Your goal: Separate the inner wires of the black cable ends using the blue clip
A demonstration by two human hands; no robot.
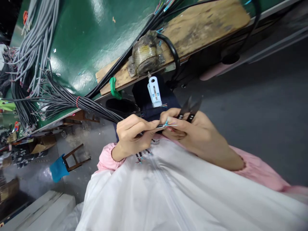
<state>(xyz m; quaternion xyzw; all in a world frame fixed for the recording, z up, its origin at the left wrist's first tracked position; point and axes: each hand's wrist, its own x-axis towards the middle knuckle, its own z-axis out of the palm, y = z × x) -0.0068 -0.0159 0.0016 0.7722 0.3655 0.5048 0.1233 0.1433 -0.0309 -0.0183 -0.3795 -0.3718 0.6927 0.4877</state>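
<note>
My left hand (133,132) is closed, with a black cable between thumb and fingertips and more cable ends hanging below the palm. From the held cable's tip, thin coloured wires (166,124) fan out, light blue and white among them. My right hand (192,130) pinches at these wires while keeping a pair of dark-bladed snips (189,112) in its grip, blades pointing up and away. Fingers hide the snips' handles. A black cable bundle (97,108) with a red tie runs from the table to my left hand.
Beyond my hands, a light blue clip (155,91) sticks out from a small motor (145,54) on a wooden board (204,24). A green clamp (115,88) sits at the board's edge. Grey cables (38,41) lie on the green table (79,29). A blue-seated stool (59,168) stands left.
</note>
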